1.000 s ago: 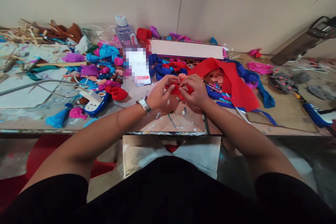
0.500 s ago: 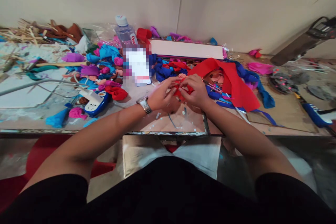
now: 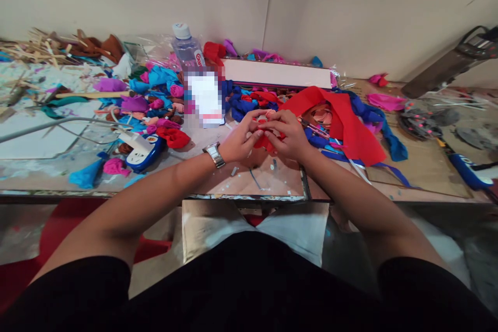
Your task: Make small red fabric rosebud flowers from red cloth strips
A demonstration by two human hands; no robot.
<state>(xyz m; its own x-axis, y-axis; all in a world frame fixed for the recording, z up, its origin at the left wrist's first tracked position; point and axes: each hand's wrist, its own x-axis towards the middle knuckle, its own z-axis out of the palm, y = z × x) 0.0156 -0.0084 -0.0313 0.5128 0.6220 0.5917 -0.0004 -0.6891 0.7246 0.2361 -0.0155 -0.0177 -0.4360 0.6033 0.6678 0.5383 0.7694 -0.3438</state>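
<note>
Over the front middle of the table, my left hand (image 3: 241, 138) and my right hand (image 3: 288, 136) meet, fingertips bent inward. Between them is a small piece of red crepe paper (image 3: 266, 144), partly hidden by the fingers. Both hands are closed on it. A wide strip of red crepe paper (image 3: 363, 137) lies curved just right of my right hand. Beyond my fingers spreads a heap of dark blue crepe paper (image 3: 243, 106) with red bits. A phone (image 3: 208, 96) with a blurred screen rests behind my left hand.
A water bottle (image 3: 187, 51) stands behind the phone. Crumpled paper flowers (image 3: 134, 104) and a blue-white power strip (image 3: 144, 154) with a grey cable lie left. A long white box (image 3: 276, 72) sits at the back; a dark flask (image 3: 443, 67) leans at the right wall.
My fingers have shifted on the red piece, my right fingers now bent over it more and closer to my left. More red shows below the fingertips. The rest looks unchanged.
</note>
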